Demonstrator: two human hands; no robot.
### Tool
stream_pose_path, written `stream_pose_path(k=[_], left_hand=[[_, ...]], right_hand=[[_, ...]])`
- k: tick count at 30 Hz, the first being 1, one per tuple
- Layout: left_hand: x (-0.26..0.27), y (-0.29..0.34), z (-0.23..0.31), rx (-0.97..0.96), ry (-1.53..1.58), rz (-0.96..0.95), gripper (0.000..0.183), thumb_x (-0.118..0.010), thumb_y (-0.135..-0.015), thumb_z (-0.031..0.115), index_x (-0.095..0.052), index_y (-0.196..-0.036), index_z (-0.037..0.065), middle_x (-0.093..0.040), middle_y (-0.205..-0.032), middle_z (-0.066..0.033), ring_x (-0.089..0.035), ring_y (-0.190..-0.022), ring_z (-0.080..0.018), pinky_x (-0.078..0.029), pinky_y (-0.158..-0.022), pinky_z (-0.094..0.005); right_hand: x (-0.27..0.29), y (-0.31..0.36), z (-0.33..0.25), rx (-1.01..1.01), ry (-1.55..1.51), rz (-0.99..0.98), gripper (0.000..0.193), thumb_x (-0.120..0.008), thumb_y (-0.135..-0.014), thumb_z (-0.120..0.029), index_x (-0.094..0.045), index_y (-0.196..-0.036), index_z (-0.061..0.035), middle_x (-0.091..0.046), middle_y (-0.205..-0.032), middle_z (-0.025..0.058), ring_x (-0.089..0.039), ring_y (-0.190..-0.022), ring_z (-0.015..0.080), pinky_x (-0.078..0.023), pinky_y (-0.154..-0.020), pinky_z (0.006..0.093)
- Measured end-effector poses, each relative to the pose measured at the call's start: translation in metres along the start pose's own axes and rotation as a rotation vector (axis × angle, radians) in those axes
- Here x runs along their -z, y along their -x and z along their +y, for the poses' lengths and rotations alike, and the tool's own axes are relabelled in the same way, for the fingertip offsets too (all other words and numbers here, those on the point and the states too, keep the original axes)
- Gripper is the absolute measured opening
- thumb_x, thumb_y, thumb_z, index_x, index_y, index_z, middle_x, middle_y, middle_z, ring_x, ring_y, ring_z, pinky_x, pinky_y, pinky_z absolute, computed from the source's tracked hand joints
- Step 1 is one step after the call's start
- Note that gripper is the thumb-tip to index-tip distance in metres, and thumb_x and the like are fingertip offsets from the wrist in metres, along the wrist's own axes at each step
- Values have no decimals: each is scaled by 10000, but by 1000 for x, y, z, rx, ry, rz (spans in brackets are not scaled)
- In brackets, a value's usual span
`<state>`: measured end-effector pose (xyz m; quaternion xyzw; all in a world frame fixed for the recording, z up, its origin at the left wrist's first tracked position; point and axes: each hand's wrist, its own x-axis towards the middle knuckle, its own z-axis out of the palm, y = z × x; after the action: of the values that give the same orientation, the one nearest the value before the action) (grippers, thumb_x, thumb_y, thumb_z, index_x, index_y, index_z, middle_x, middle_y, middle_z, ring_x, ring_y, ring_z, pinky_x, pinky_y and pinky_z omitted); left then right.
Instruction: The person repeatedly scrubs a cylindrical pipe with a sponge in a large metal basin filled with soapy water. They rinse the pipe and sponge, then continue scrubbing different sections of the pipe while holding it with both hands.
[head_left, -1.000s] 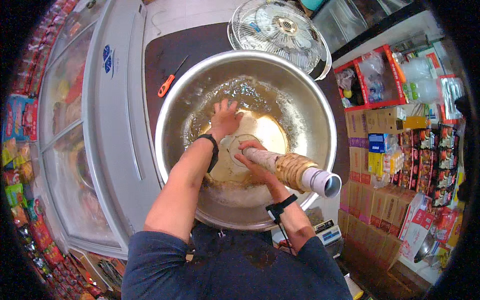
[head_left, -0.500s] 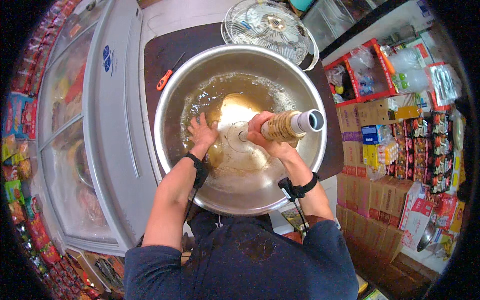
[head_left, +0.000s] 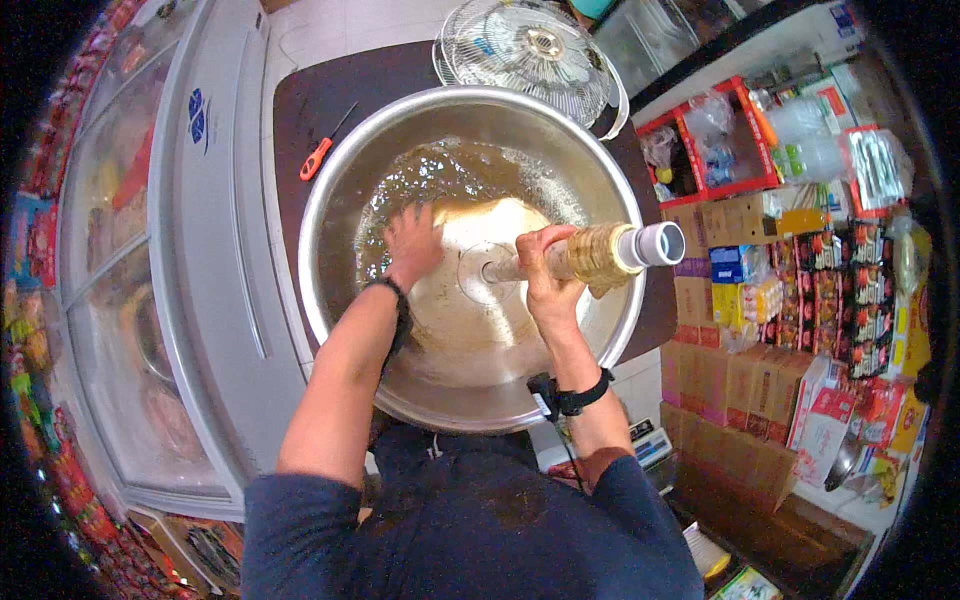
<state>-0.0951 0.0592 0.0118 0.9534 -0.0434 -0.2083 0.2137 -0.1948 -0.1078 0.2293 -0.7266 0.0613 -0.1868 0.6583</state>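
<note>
A large steel basin (head_left: 322, 330) holds murky brownish water with some foam. In it lies a pale round base (head_left: 455, 305), partly under water, with a pole rising from its middle toward me; it looks like a fan stand (head_left: 507, 270). My right hand (head_left: 548, 268) is wrapped round the pole, below a dirty tan upper section (head_left: 600, 252) that ends in a grey open tube. My left hand (head_left: 413, 243) lies at the base's left edge in the water, fingers stretched out, blurred a little. What is under its palm is hidden.
Beneath the basin is a dark table (head_left: 300, 110). An orange-handled screwdriver (head_left: 316, 158) lies on it at the left. White wire fan grilles (head_left: 540, 45) rest behind. A glass-topped freezer (head_left: 215, 250) flanks the left; cartons (head_left: 700, 380) and a red crate (head_left: 750, 130) stand right.
The pole's top has swung to the right and my right hand has shifted with it, its grip now lower on the pole. My left hand has moved slightly up along the base's edge.
</note>
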Motion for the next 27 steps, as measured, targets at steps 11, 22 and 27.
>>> stream_pose_path(k=[11, 22, 27], left_hand=[[-43, 46, -1, 56, 170, 113, 752, -593, -1001, 427, -296, -1620, 118, -252, -1659, -203, -278, -1469, -531, -345, -1153, -631], [-56, 13, -29, -92, -33, 209, 699, -558, -1017, 431, -322, -1600, 126, -269, -1617, -262, -342, -1433, -529, -366, -1149, -611], [-72, 98, -23, 289, 178, 96, 830, -573, -998, 469, -176, -1653, 151, -245, -1612, -317, -331, -1397, -625, -335, -1135, -699]], right_hand=[[9, -4, 7, 22, -136, -242, 227, -693, -935, 45, -516, -937, -97, -571, -857, 7, -571, -797, 115, -504, -768, 299], [5, -6, 6, 54, -19, -70, 211, -751, -933, -76, -541, -942, -96, -612, -907, 40, -576, -795, 123, -495, -769, 307], [7, -6, 17, 72, -144, -72, 247, -754, -934, -64, -512, -935, -114, -573, -850, 28, -544, -699, 125, -477, -630, 302]])
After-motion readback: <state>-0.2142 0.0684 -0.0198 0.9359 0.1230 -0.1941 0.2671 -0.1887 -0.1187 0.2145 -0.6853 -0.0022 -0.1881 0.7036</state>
